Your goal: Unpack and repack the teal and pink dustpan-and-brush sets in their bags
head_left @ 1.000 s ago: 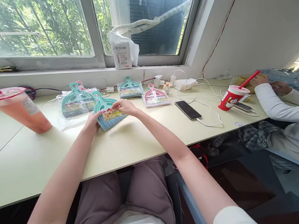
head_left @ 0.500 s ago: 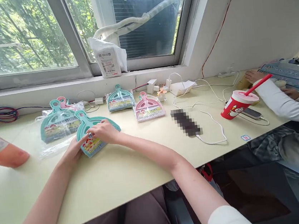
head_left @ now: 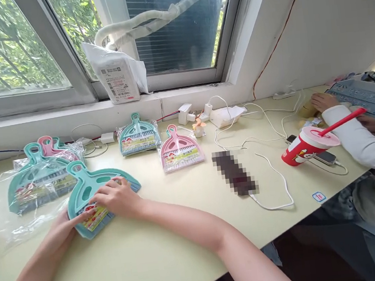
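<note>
A teal dustpan and brush set [head_left: 85, 195] with a colourful label leans up off the table, its looped handle pointing away from me. My left hand [head_left: 60, 231] grips its left edge, thumb across the label. Over the label and brush part lies my right hand [head_left: 118, 198], fingers curled on the front face. Behind on the left, a plastic-wrapped teal set [head_left: 40, 186] lies close by, with a pink one [head_left: 51, 149] partly hidden behind it. Farther back are another teal set [head_left: 139, 139] and a pink set [head_left: 180, 152].
To the right lie a pixelated dark object [head_left: 233, 173] on a white cable, a red cup with a straw [head_left: 306, 147] and a phone [head_left: 325, 158]. Another person's sleeve [head_left: 359, 130] is at the far right. Chargers [head_left: 187, 113] and a tissue pack [head_left: 118, 80] sit by the window.
The view has shifted closer and to the right, so the orange container has nearly left the frame. Both hands stay on the teal dustpan and brush set, with little change in grip.
</note>
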Demonstrator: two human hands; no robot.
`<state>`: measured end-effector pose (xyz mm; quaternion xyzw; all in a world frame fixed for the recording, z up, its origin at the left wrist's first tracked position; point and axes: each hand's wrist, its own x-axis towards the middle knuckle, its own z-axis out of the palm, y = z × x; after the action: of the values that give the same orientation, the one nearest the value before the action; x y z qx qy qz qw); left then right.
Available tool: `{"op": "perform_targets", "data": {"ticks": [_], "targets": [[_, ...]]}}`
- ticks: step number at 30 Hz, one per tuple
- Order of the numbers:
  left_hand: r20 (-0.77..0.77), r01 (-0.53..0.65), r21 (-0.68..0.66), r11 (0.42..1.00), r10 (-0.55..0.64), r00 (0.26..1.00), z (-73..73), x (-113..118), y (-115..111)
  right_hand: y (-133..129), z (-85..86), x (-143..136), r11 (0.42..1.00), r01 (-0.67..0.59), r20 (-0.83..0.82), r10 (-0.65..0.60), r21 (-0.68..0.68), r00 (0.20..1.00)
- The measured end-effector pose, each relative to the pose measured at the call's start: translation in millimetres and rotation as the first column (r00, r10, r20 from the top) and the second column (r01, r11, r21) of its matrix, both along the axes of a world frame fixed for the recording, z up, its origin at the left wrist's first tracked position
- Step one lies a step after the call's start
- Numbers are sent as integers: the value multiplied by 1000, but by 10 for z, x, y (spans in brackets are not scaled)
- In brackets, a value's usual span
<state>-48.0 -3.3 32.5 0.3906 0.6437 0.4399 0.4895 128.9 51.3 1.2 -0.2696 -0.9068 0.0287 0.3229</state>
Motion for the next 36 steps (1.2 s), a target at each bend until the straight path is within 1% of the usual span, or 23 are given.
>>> {"op": "perform_targets", "data": {"ticks": [4, 8, 12, 17, 24, 30, 36], "targets": [[49, -108, 8, 994, 107, 993, -7, -9, 36, 7, 36, 32, 996, 23, -97, -31, -81, 995], [81, -177, 6, 984, 175, 981, -15, -52, 64, 16, 65, 47, 981, 88, -134, -112, -171, 985], [77, -169, -15, 986, 170, 983, -25, -70, 63, 12, 77, 56, 977, 114, -138, -140, -182, 980], [92, -156, -1, 988, 155, 984, -27, -68, 55, 14, 68, 56, 986, 75, -105, -91, -151, 990], [119, -168, 11, 986, 166, 979, -23, -57, 59, 30, 34, 28, 978, 49, -104, -71, -205, 992], [131, -161, 16, 987, 158, 979, 3, -42, 49, 35, 7, 16, 975, 66, -99, -89, -212, 991], [149, -155, 36, 987, 148, 978, -47, -73, 56, 38, -12, 11, 976, 65, -111, -89, -208, 990]]}}
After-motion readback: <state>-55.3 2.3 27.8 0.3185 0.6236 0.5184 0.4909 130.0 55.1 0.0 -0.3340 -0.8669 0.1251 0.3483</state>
